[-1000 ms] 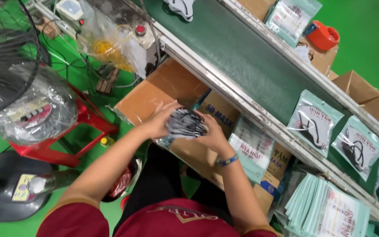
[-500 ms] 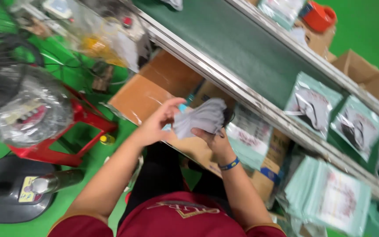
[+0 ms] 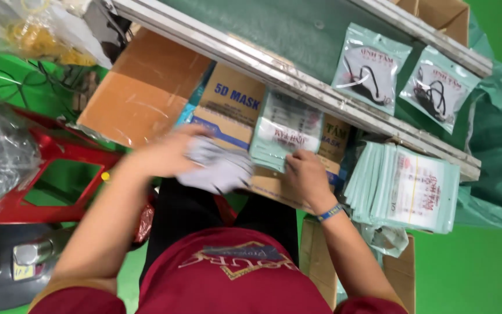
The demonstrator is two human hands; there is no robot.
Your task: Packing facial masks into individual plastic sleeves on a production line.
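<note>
Holding a small stack of grey face masks (image 3: 219, 168) in a closed grip, the left hand (image 3: 167, 152) sits just beside the right hand (image 3: 303, 174), whose fingers pinch the lower edge of a pale green pouch (image 3: 286, 131) lying on a cardboard box (image 3: 233, 102). Both hands work below the green conveyor belt (image 3: 297, 35). Doing this step well probably means keeping the pouch mouth held wide and the masks squared together, so that they slide in flat without snagging.
</note>
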